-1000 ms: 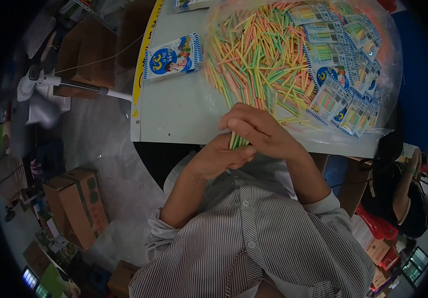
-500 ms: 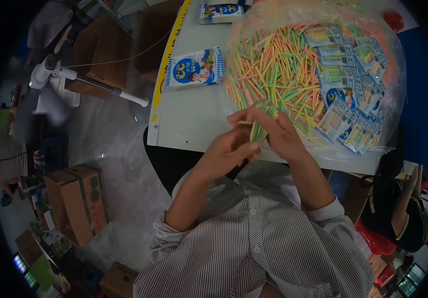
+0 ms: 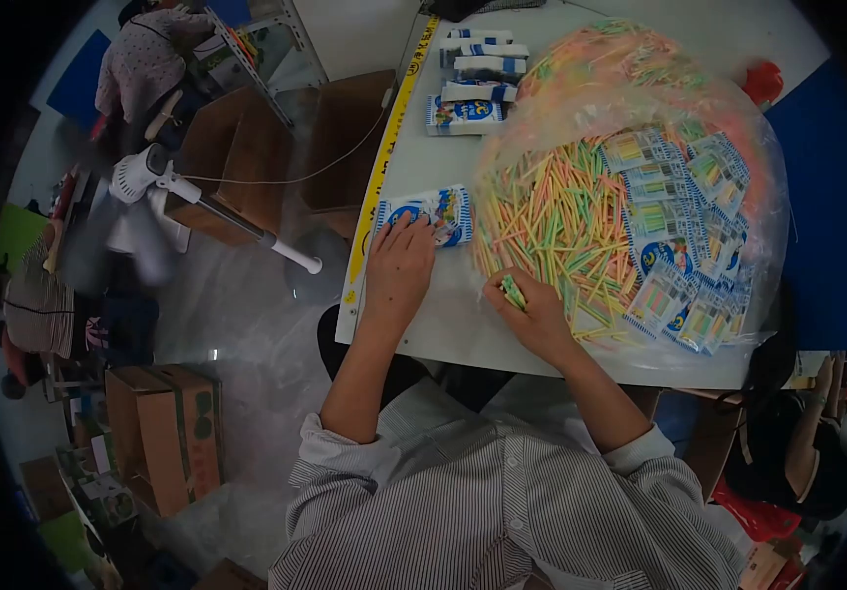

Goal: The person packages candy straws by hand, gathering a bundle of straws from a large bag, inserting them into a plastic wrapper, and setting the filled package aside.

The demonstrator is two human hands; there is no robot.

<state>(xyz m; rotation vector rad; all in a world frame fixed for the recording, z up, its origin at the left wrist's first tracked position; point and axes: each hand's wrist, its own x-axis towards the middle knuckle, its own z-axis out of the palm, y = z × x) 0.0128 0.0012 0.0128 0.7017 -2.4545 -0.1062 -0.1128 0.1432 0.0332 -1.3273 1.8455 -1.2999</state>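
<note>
My left hand [image 3: 399,280] rests with its fingers on a blue and white packet [image 3: 451,216] near the table's left edge. My right hand [image 3: 536,317] is closed around a small bundle of coloured sticks [image 3: 513,291], just in front of the large pile. That pile of yellow, green and pink sticks [image 3: 566,211] lies in a big clear plastic bag [image 3: 777,187]. Several small filled packets [image 3: 661,254] lie on the right part of the pile. Farther back, several blue and white packets [image 3: 467,115] stand in a row.
A white table [image 3: 443,329] has yellow tape [image 3: 380,177] along its left edge. Left of it are a white fan [image 3: 143,175], cardboard boxes [image 3: 173,433] and a person in a spotted top [image 3: 153,54]. Another person in dark clothes [image 3: 792,442] is at the lower right.
My hands have separated. The left has moved onto the packet, and the right keeps the sticks near the pile. The view has shifted, showing more packets at the back.
</note>
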